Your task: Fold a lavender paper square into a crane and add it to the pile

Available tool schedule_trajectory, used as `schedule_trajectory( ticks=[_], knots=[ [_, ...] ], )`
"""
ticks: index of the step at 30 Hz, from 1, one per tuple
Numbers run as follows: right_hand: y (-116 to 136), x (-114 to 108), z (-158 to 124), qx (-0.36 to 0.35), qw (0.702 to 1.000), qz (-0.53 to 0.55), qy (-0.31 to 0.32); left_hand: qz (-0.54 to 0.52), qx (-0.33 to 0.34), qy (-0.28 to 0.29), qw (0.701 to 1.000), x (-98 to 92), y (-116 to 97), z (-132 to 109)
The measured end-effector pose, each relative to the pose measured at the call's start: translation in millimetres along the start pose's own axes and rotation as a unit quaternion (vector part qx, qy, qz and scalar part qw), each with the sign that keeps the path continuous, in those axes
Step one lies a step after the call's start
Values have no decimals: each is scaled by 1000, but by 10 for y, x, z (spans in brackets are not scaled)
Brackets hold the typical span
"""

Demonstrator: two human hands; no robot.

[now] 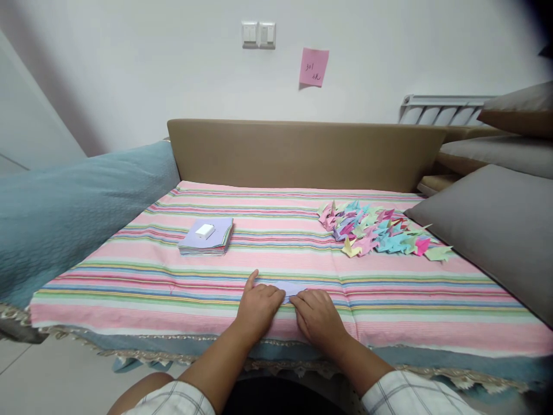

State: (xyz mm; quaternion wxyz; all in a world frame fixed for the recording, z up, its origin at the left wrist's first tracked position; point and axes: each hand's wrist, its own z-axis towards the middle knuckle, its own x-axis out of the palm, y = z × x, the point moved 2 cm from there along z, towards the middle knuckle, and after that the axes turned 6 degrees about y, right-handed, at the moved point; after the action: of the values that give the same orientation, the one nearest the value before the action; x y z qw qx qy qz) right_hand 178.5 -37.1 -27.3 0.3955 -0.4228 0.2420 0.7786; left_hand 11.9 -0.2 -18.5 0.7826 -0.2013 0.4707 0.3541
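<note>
A folded lilac paper sheet (290, 287) lies on the striped cloth (173, 276) near the front edge. My left hand (258, 305) presses on its left part, forefinger stretched along the paper's edge, other fingers curled. My right hand (318, 314) rests on the right part with its fingers bent down against the paper. A stack of coloured paper squares (207, 236) sits further back on the left, with a small white object (204, 230) on top. A pile of folded paper cranes (380, 233) in several colours lies at the back right.
A teal blanket (78, 207) covers the raised left side. A tan headboard (302, 153) stands behind. Grey cushions (496, 230) lie at the right. On the wall hang a pink note (314, 67) and light switches (258, 34).
</note>
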Motion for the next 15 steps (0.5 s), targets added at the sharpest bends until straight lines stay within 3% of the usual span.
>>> schedule_trajectory(
  ticks=[15],
  knots=[
    [0, -24, 3, 57, 998, -12, 10, -3, 25, 107, 994, -168, -31, -18]
  ],
)
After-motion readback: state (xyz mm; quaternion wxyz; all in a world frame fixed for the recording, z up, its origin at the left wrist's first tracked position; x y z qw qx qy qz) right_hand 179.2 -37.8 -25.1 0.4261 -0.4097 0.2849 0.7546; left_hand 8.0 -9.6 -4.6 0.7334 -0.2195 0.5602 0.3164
